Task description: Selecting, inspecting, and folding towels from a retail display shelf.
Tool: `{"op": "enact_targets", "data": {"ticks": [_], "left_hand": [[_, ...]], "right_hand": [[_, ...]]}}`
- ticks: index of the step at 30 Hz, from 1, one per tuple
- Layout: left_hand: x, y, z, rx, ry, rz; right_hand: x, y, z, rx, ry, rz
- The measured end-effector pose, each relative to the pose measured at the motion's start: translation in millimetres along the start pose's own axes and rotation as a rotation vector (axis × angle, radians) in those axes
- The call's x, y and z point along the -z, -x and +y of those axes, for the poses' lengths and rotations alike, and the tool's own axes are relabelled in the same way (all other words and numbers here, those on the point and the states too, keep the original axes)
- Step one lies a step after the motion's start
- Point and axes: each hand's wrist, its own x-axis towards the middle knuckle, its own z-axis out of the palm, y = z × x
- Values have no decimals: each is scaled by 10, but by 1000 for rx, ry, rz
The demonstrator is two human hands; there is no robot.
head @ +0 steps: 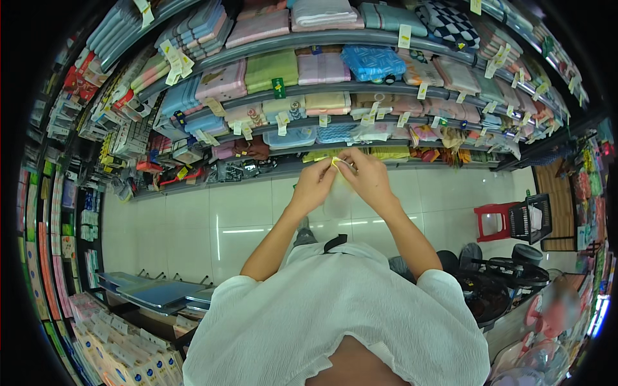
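My left hand (315, 182) and my right hand (365, 176) meet in front of me, fingertips almost touching. Both pinch a small yellow-edged piece (334, 162), possibly a tag or a bit of thin film. Fingers cover most of it, so its exact kind is unclear. Just beyond my hands, yellow packages (390, 153) lie on the lowest shelf. Above them, a clear plastic box (289, 137) and folded blue patterned cloth (334, 134) sit one tier up.
Shelves of folded towels (271, 69) curve across the front, with tags (404, 36) on their rails. Pale floor tiles (188, 212) lie below. To the right are a red stool (492, 222), a black basket (531, 219) and dark pans (478, 296). Boxed goods (125, 357) stand at lower left.
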Motion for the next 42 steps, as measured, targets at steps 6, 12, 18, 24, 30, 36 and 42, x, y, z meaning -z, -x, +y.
{"op": "enact_targets", "data": {"ticks": [6, 12, 18, 24, 30, 36, 42], "left_hand": [[65, 37, 123, -23, 61, -78], [105, 29, 97, 47, -9, -67], [140, -2, 87, -190, -178, -36], [156, -55, 250, -165, -97, -84], [271, -172, 247, -181, -231, -131], [432, -299, 493, -254, -168, -195], [1055, -439, 603, -68, 123, -224]], "right_hand": [[-30, 62, -21, -162, -129, -15], [-41, 100, -85, -172, -80, -13], [-3, 90, -93, -251, -217, -24], [-11, 97, -75, -241, -152, 5], [-23, 114, -89, -186, -228, 47], [160, 132, 24, -161, -475, -135], [58, 401, 400, 50, -88, -394]]}}
